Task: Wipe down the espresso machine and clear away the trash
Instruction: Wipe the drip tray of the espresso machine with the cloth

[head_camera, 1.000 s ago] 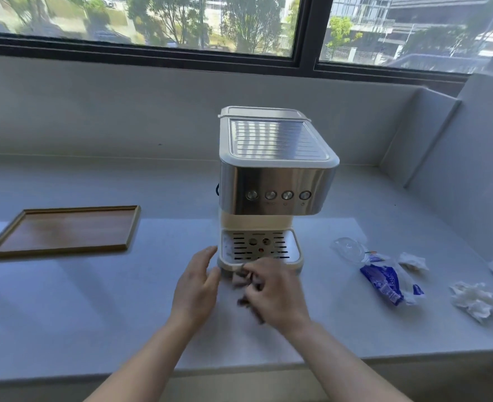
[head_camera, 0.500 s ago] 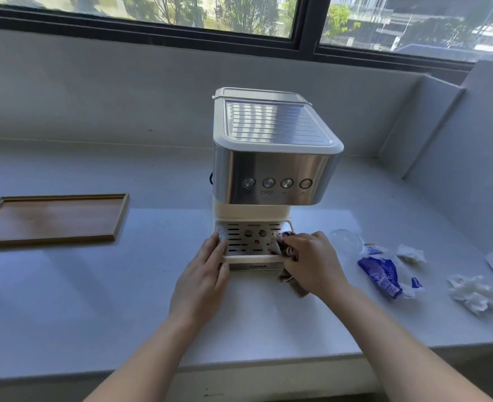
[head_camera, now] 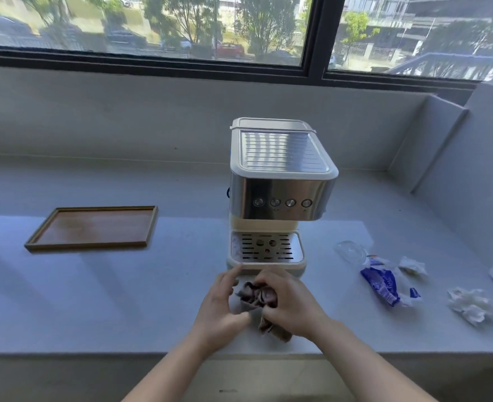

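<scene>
Both hands (head_camera: 219, 311) bunching cloth (head_camera: 258, 297) (fingers curled)

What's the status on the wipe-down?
Both hands bunching cloth in front of drip tray. Wrapper and tissue still on counter. Nothing blocking.

no words or numbers can be read here. the espresso machine (head_camera: 280, 187) has four round buttons (head_camera: 282, 202) in a row on its shiny front, with tiny marks under some of them, too small to make out. the blue wrapper (head_camera: 380, 285) on the counter (head_camera: 123, 300) has white print on it, but it is crumpled and blurry, so the letters cannot be told.
</scene>
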The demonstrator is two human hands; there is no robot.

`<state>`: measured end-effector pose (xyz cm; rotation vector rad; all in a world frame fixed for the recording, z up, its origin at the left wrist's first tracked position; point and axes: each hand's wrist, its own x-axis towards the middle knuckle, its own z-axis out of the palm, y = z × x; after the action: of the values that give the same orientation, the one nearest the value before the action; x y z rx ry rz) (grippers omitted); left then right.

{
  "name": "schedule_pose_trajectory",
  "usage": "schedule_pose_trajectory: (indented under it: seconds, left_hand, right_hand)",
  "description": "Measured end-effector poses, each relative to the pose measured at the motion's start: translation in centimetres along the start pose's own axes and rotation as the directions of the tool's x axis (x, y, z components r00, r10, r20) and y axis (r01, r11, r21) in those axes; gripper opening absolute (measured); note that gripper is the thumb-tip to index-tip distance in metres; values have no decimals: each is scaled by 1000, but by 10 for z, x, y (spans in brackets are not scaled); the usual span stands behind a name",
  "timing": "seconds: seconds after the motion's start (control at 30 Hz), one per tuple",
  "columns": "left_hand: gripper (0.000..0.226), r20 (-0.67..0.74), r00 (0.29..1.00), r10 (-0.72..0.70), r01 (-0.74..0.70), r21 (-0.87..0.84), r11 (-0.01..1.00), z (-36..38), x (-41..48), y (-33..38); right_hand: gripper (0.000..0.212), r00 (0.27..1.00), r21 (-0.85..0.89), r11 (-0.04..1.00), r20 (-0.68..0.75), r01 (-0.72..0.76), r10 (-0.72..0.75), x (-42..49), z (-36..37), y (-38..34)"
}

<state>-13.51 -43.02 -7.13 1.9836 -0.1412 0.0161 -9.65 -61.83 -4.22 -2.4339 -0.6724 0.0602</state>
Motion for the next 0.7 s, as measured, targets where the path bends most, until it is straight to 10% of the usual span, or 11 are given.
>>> schedule_pose_trajectory:
  seconds: [0.33,0.7]
  left_hand:
    - [26,132,973,-187,217,-276,936,-27,-12,34]
    - [23,-155,958,-242,205,-222,953,-89,-44,45]
  right_hand:
    - [55,981,17,987,104,161,-161,14,-7,-41]
    - [77,955,-136,950,142,280,-261,38,10,-104]
